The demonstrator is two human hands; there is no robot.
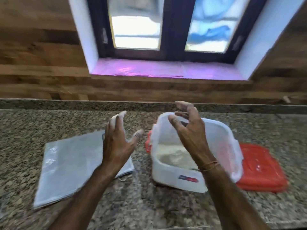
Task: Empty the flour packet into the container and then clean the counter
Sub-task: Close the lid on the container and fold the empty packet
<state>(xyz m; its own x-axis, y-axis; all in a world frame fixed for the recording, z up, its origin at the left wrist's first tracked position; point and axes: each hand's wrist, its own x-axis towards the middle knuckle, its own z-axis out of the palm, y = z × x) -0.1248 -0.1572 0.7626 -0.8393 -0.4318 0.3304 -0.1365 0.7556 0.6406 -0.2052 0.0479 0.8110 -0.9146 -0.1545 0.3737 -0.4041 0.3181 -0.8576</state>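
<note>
A flattened clear flour packet (pixel 69 165) lies on the granite counter (pixel 149 205) at the left. A translucent white container (pixel 222 140) stands to its right with pale flour (pixel 172 154) in the bottom. My left hand (pixel 118 141) hovers above the packet's right edge, fingers straight and dusted white, holding nothing. My right hand (pixel 187 128) hovers over the container's open top with fingers loosely spread and empty. A faint streak of flour dust shows on the counter between packet and container.
A red lid (pixel 259 168) lies flat on the counter, partly under the container's right side. Behind the counter runs a wood-panelled wall (pixel 41 63) with a window (pixel 166 30) and a purple-lit sill.
</note>
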